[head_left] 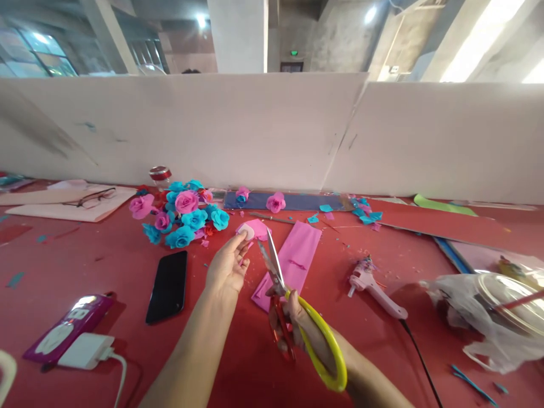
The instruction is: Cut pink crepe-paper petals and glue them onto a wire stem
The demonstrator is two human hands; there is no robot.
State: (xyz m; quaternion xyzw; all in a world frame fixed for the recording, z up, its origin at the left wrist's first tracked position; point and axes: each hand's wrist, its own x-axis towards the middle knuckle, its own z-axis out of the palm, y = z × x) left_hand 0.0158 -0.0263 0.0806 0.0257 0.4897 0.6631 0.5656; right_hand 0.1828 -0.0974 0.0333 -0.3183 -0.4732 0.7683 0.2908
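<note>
My left hand point(227, 263) pinches a small pale rounded piece point(246, 231), which looks like paper or card. Right behind it lie pink paper pieces point(262, 231). In my right hand point(297, 317) is a pair of scissors point(275, 262) with one yellow and one red handle loop. Its blades are parted and point away from me, just right of my left fingers. Beneath the scissors a folded strip of pink crepe paper point(297, 249) rests on the red table point(238, 368). Parts of my right fingers are hidden behind the handles.
Blue, pink and red paper flowers point(187, 201) are bunched at back left, near a black phone point(167, 287). A purple packet point(70, 326) and white charger point(86, 350) lie front left. To the right are a pink glue gun point(376, 292) and a plastic bag point(459, 300). A white partition point(191, 130) stands behind.
</note>
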